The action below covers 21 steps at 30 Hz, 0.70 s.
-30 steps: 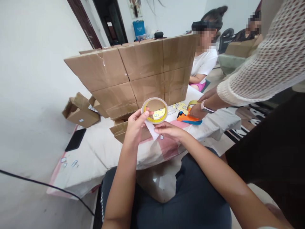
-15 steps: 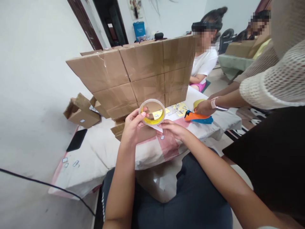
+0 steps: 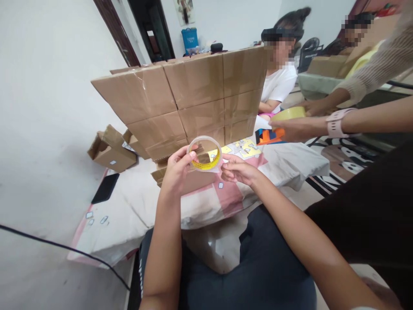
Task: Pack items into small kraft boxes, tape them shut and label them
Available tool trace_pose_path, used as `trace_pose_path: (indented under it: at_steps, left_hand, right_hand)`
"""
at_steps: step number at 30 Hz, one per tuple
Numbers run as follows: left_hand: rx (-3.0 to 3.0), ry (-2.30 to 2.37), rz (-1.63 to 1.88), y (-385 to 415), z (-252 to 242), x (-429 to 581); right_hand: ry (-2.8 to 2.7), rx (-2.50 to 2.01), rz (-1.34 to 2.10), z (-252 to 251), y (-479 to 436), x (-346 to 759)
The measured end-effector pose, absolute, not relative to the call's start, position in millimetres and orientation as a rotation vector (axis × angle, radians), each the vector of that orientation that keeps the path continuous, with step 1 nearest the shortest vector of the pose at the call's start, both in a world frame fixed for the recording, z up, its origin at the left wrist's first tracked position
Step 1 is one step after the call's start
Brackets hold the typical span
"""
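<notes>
My left hand (image 3: 176, 165) grips a roll of clear tape (image 3: 206, 151) with a yellow core, held up over the low cloth-covered table (image 3: 135, 202). My right hand (image 3: 238, 169) pinches the tape's loose end right beside the roll. Under the roll lies a flattened cardboard piece (image 3: 190, 178). Behind it stands a wall of stacked, taped cardboard boxes (image 3: 193, 99).
Another person's hand (image 3: 290, 128) at the right holds up an orange and blue tape dispenser (image 3: 269, 135) with a tape roll (image 3: 289, 113). A seated person (image 3: 279, 84) is behind the boxes. An open small box (image 3: 111, 150), a black phone (image 3: 105, 188) and small stickers (image 3: 245, 148) lie about.
The other person's hand lifted the dispenser off the table and up to the right. My hands lowered the roll slightly, and my right hand moved closer to it.
</notes>
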<state>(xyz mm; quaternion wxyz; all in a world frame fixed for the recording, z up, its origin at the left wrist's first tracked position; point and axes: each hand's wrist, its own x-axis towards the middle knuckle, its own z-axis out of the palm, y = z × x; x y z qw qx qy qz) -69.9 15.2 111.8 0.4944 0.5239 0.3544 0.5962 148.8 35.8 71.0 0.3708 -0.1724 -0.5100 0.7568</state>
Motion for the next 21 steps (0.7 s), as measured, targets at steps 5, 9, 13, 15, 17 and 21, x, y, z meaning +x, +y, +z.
trace_pose_path:
  at_steps: [5, 9, 13, 15, 17, 21]
  left_hand:
    - [1.249, 0.858, 1.435, 14.8, 112.3, -71.5]
    - [1.259, 0.89, 1.395, 15.1, 112.2, -73.2]
    - [1.32, 0.914, 1.328, 14.3, 112.8, -72.8]
    - [1.36, 0.914, 1.279, 13.9, 112.5, -71.7]
    - [1.395, 0.903, 1.244, 14.1, 111.6, -70.8]
    - [1.432, 0.877, 1.227, 15.6, 109.5, -72.1]
  right_hand:
    - [-1.243, -0.449, 1.907, 70.3, 38.7, 150.0]
    - [-1.206, -0.48, 1.866, 71.3, 39.5, 150.9]
    - [-1.218, -0.488, 1.824, 75.7, 38.2, 152.7]
    - [-1.236, -0.493, 1.811, 78.1, 36.9, 153.4]
    - [-1.253, -0.51, 1.808, 80.2, 35.6, 154.0]
    - [-1.271, -0.485, 1.835, 83.2, 34.2, 156.3]
